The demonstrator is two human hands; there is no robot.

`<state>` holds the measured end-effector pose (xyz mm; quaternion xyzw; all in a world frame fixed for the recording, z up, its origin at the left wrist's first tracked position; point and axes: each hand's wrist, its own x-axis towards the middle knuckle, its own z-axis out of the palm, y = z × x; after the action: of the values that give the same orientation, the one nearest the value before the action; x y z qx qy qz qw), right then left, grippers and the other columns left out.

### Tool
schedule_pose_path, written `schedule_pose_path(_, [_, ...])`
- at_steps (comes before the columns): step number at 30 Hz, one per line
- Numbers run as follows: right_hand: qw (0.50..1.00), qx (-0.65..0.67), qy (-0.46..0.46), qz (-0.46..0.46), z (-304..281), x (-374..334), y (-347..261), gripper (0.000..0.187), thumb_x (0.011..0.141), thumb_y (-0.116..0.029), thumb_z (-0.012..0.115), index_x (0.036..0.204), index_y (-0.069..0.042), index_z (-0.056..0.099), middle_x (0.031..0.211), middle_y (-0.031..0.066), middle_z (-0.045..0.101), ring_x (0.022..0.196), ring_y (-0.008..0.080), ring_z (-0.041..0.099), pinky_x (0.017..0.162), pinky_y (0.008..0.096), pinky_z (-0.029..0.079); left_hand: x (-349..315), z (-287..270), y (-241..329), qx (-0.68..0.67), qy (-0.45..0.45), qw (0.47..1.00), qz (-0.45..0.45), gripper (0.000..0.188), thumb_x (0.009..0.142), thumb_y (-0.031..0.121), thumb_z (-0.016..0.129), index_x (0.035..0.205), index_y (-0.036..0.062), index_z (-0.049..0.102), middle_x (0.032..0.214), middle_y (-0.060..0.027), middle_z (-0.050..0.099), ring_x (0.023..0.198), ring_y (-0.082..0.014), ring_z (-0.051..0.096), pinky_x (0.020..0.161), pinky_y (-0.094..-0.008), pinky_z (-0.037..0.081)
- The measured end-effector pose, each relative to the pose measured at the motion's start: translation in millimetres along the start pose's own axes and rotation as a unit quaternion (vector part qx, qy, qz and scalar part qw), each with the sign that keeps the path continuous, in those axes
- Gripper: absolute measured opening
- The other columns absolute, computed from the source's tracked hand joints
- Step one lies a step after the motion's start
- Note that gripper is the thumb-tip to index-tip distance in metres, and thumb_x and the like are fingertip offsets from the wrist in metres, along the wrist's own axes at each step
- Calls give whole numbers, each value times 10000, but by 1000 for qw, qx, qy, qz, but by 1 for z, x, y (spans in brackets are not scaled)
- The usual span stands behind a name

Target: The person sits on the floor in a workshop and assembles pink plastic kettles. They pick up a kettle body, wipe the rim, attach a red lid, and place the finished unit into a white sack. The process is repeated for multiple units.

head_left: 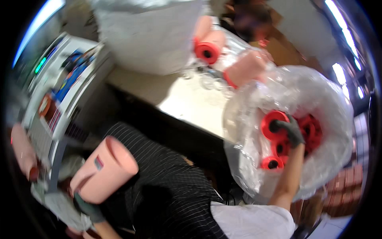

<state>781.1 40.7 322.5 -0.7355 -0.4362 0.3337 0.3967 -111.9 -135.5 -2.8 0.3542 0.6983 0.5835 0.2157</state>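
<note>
Looks partway tbh: left hand (pixel 88 209) grips an open, probably unfinished pink canister (pixel 95 177), right hand (pixel 292 133) clamps a red cap (pixel 265 128), red-ended canisters (pixel 242 68) already sit on the bench (pixel 193 107).

I can see room for a hand along the worktop's (pixel 187 109) near edge, between the bulky white sack (pixel 147 44) and the clear plastic bag (pixel 332 105) at the right end. Pink cylinders (pixel 248 67) crowd the far edge. The bag gapes upward, but red-rimmed pieces (pixel 274 121) and the right hand (pixel 292 131) obstruct its middle.
</note>
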Motion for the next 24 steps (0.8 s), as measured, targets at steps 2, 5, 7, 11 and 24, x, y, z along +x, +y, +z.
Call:
schedule_pose_path(2, [996, 12, -85, -31, 20, -20, -47, 448, 925, -172, 708, 1322, 21, 631, 1198, 121, 721, 1095, 204, 690, 990, 381, 556, -16, 57, 47, -133, -40, 985, -102, 442, 1124, 214, 455, 1507, -5, 484, 1488, -136, 560, 1311, -244, 568, 1107, -378, 465])
schedule_pose_path(5, [966, 106, -87, -221, 133, 0, -68, 410, 1051, -200, 545, 1386, 31, 592, 1272, 138, 693, 1165, 246, 662, 1054, 394, 513, -39, 106, 79, -414, -85, 897, -129, 466, 1148, 275, 402, 1550, 43, 441, 1520, -107, 535, 1344, -249, 552, 1158, -400, 432])
schedule_pose_path(7, [928, -111, 11, -355, 248, -9, -71, 439, 1121, -241, 479, 1424, 66, 564, 1314, 128, 684, 1188, 256, 639, 1082, 387, 480, -53, 124, 98, -413, -75, 893, -159, 454, 1137, 227, 431, 1555, 48, 434, 1525, -112, 534, 1345, -237, 554, 1128, -384, 460])
schedule_pose_path(11, [878, 161, -265, -365, 421, -89, -129, 553, 897, -221, 740, 1360, 53, 610, 1247, 176, 651, 1089, 234, 611, 959, 386, 507, -80, 146, 140, -226, -57, 970, -64, 411, 1119, 180, 459, 1493, 11, 482, 1448, -118, 590, 1284, -226, 594, 1058, -359, 502])
schedule_pose_path(24, [739, 73, -340, -578, 445, -113, -98, 631, 1006, -455, 645, 1400, 37, 603, 1162, 162, 631, 1005, 301, 598, 898, 415, 510, -99, 147, 166, -316, 21, 935, -159, 258, 1056, 236, 530, 1158, 32, 649, 1046, -54, 718, 937, -154, 701, 780, -305, 568])
